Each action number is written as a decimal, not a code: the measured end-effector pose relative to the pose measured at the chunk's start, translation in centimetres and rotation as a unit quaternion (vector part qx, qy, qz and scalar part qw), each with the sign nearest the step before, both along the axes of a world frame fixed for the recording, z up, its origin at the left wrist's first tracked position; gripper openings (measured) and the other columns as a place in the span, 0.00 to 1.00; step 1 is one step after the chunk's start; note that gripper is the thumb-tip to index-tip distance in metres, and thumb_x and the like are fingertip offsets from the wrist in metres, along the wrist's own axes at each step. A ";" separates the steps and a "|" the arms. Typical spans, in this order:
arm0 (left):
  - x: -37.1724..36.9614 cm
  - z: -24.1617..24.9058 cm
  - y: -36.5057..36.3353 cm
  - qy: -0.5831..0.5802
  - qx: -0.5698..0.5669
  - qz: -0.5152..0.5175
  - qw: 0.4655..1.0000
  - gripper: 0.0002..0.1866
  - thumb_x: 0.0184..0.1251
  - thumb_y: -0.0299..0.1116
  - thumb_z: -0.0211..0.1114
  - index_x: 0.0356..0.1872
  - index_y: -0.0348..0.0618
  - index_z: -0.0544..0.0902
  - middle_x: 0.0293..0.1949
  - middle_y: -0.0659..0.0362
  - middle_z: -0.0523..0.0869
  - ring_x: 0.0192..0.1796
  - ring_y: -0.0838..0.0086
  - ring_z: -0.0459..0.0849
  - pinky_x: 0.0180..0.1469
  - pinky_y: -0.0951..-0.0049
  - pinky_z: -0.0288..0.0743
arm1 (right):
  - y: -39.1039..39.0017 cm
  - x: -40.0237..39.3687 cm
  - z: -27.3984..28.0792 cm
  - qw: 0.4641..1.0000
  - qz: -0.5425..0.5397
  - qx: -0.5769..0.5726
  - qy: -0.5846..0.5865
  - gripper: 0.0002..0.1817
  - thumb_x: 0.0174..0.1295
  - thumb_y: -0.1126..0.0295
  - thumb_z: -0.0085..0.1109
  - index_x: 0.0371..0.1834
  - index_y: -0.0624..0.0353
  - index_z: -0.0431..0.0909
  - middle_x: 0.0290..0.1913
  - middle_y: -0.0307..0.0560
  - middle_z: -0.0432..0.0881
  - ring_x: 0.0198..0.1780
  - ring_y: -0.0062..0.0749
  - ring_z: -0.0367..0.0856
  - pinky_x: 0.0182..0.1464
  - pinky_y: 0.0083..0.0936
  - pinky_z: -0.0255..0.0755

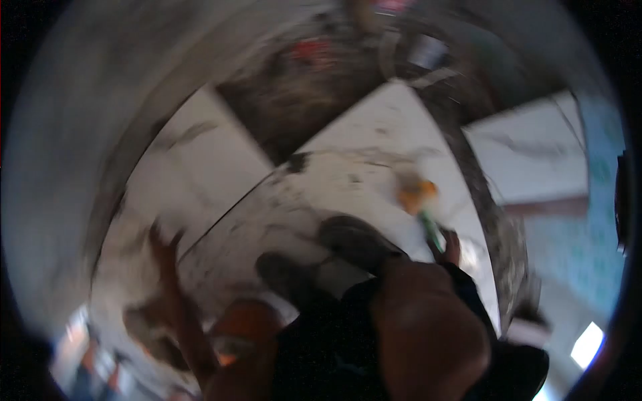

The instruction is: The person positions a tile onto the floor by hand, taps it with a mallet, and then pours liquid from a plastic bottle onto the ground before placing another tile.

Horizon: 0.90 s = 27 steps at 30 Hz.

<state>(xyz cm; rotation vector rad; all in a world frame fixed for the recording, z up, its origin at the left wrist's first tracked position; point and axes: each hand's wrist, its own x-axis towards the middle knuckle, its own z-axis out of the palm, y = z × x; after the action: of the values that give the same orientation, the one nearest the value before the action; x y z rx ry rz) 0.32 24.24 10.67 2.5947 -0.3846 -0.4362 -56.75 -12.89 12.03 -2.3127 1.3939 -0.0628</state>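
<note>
Maybe I crack the tile (361, 190) if the tool (418, 196) held in my right hand (450, 248) swings too hard, my left hand (164, 252) spread wide.

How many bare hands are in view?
2: the left hand over the left pale slab, the right hand gripping the orange-headed tool by its green handle. More may be hidden in the blur.

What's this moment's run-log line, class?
Left hand: open, pale tile nearby, contact unclear | Right hand: holding green-handled tool | View: blurred
</note>
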 end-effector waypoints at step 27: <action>-1.3 0.6 -10.0 -0.003 0.239 -0.280 0.930 0.66 0.23 0.58 0.76 0.69 0.55 0.45 0.70 0.51 0.35 0.70 0.47 0.36 0.56 0.29 0.51 | -0.3 38.8 3.6 0.913 0.359 0.146 -0.125 0.18 0.56 0.59 0.58 0.41 0.61 0.69 0.22 0.55 0.76 0.23 0.50 0.77 0.27 0.37 0.70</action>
<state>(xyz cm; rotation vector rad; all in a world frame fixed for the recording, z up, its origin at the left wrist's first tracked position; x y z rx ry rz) -0.97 14.24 11.32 2.9183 -1.1630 -0.7973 -18.00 -13.23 15.63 -2.3073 0.3459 0.0674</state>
